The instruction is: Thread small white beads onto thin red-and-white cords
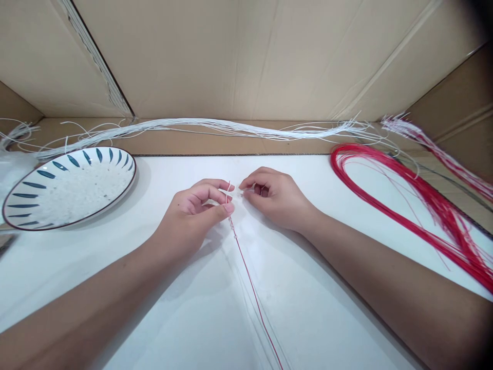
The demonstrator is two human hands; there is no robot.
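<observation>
Pinching the red cord [250, 280] upright near the tabletop's [292, 308] middle, the left hand [192, 216] could let its tiny beads slide off should the right hand [275, 198], closed on something small, jolt it.

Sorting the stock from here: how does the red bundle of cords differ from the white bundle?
The red bundle lies on the white table at the right, bent into a tight loop; the white bundle stretches nearly straight along the cardboard ledge at the back. The red bundle looks denser and tidier; the white bundle frays into loose strands at both ends. Both are thin cords lying untouched, apart from the left hand and right hand.
</observation>
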